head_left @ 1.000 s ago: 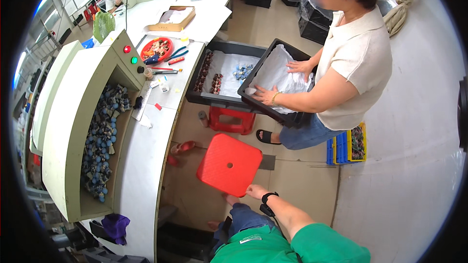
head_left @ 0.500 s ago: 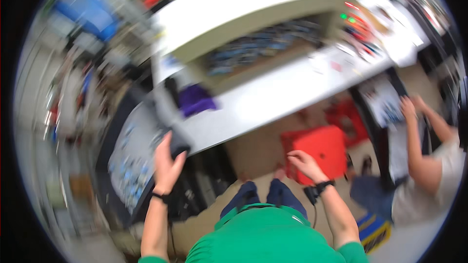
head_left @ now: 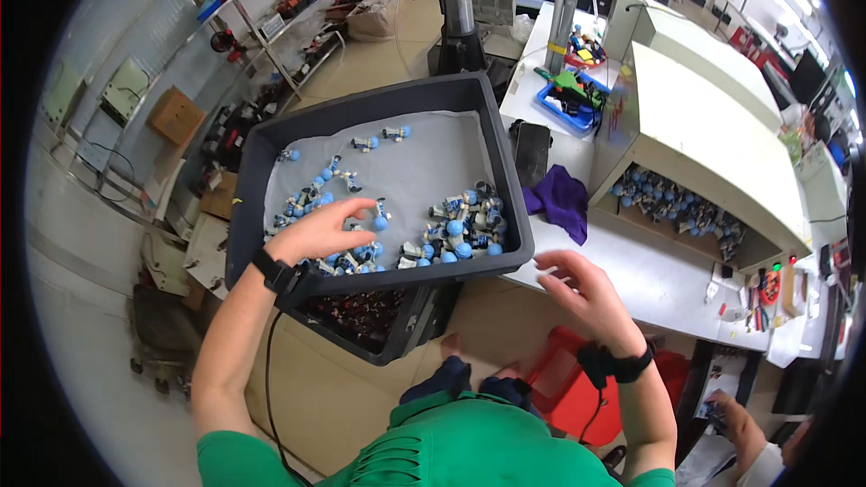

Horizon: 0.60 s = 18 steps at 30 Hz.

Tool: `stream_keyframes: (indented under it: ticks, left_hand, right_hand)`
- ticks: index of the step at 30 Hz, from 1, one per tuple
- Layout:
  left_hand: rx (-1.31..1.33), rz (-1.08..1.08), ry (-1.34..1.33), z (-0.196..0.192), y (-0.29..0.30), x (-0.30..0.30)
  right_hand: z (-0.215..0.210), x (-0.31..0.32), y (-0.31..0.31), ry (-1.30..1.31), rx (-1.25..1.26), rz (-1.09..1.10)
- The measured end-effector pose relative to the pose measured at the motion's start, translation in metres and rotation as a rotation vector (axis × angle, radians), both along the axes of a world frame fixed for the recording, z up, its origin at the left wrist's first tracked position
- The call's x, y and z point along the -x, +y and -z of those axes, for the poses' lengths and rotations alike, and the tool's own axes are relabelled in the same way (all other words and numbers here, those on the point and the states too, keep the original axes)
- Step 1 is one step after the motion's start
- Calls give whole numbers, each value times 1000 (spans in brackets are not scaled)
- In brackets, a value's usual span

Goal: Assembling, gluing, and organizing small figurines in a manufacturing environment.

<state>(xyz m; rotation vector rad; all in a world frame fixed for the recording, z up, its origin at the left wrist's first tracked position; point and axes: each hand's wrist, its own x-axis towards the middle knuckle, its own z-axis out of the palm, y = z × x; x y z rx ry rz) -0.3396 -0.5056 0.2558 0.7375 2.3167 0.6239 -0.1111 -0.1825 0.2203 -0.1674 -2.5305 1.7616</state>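
Observation:
A dark grey plastic tray [head_left: 365, 101] lined with a pale sheet lies before me, with small figurines with blue round heads scattered in it. Over its near left part hovers my left hand [head_left: 323, 231], thumb and fingers apart. Just beyond those fingertips is one figurine [head_left: 381, 214]; I see no grip on it. A denser pile of figurines [head_left: 456, 227] fills the near right corner. My right hand [head_left: 588, 296] is open and empty, between the tray's near right corner and the white table [head_left: 622, 257]. Both wrists wear black bands.
On the table lie a purple cloth [head_left: 559, 200], a dark case [head_left: 530, 151] and a blue basket [head_left: 577, 95]. A cream box-shaped housing [head_left: 704, 126] holds more figurines. Below the tray is another dark bin [head_left: 361, 320]. A red stool [head_left: 573, 388] stands on the floor; a co-worker's arm [head_left: 740, 428] shows at lower right.
My view has turned left, bringing the tray in front of me. My left hand has moved from the tray's edge to over the figurines. The right hand now appears beside the table edge.

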Motion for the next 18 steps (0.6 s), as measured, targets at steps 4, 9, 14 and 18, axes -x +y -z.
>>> stream_keyframes:
  ticks: [4, 9, 14, 18]
  left_hand:
    - [-15, 258, -43, 26, 45, 38]
    - [-31, 368, -176, 86, 119, 82]
    - [51, 285, -514, 118, 150, 102]
    - [154, 406, -452, 111, 152, 92]
  right_hand:
    - [-6, 65, -25, -13, -140, -21]
    - [30, 107, -43, -62, -639, 20]
    - [59, 133, -82, -291, -959, 98]
    - [65, 142, -86, -319, -1076, 106]
